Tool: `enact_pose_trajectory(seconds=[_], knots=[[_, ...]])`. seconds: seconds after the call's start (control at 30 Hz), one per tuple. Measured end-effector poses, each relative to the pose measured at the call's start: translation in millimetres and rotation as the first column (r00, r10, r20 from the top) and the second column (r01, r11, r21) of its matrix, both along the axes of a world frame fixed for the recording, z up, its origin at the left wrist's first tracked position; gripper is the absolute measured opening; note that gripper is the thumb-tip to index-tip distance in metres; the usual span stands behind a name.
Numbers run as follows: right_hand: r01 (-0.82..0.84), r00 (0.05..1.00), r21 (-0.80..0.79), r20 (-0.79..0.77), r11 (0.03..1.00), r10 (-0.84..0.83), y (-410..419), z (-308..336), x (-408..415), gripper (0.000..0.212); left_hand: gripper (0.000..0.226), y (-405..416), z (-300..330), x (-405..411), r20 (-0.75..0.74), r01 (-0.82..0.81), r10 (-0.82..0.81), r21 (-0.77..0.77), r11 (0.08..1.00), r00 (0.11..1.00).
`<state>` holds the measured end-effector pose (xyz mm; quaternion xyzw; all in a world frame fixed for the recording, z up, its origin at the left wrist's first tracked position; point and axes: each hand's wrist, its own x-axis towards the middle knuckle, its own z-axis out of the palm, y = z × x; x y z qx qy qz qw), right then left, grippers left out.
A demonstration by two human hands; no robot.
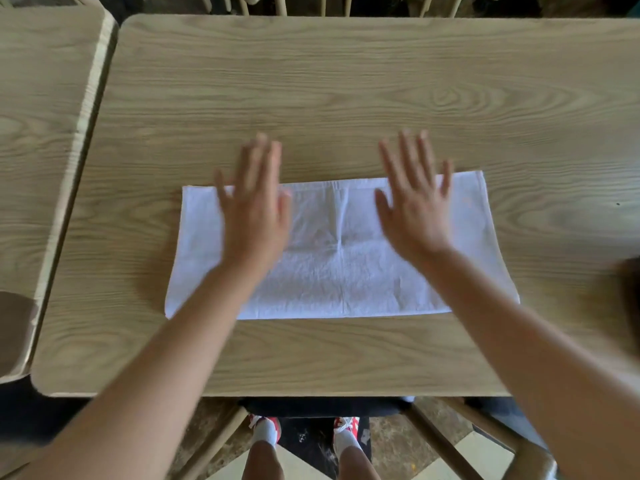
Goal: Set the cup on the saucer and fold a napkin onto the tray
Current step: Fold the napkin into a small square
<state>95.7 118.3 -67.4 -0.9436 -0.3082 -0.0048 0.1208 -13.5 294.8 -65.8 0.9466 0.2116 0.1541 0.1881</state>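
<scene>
The left hand [254,206] hovers flat, fingers straight and slightly spread, over the left part of a white cloth napkin [341,251]; the right hand [414,202] mirrors it over the right part, fingers likewise straight and fanned, gripping nothing. Both are blurred, so whether the palms actually press the cloth or float just above it cannot be told. In this head view the napkin lies directly beneath the two hands on the wooden table [346,81], a rectangle whose long axis runs side to side, from beyond the left hand's outer edge to beyond the right hand's. A crease runs front to back midway between the hands. The fingertips of both reach past the napkin's far edge onto bare wood. Each hand is nearer its own short end, so a fold across the middle crease would likely call for one hand to carry its end toward the other. No cup, saucer or tray is visible here.
</scene>
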Motion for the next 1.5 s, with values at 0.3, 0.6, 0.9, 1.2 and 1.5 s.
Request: enact_pose_trajectory(seconds=[0.3,0.6,0.9,1.2,1.5], knots=[[-0.070,0.986,-0.044,-0.157,0.997,0.062,7,-34,-32,0.054,0.057,-35,-40,-5,-0.320,0.222,-0.179,0.101,0.970,0.930],[0.211,0.969,-0.169,-0.095,0.963,-0.229,-103,-35,27,0.066,0.067,67,-44,-57,-0.352,-0.048,0.114,0.192,0.980,0.929],[0.209,0.978,-0.035,-0.011,0.977,-0.210,-66,-14,-27,0.064,0.061,-10,-21,-43,-0.142,-0.049,0.074,0.174,0.983,0.987],[0.096,0.984,-0.122,-0.135,0.988,-0.112,-43,-37,-110,0.060,0.058,-82,-37,-73,-0.406,0.082,-0.038,0.092,0.992,0.913],[0.257,0.947,-0.230,-0.132,0.939,-0.292,-118,-29,-67,0.067,0.079,-40,-29,-123,-0.464,-0.187,0.206,0.088,0.978,0.862]])
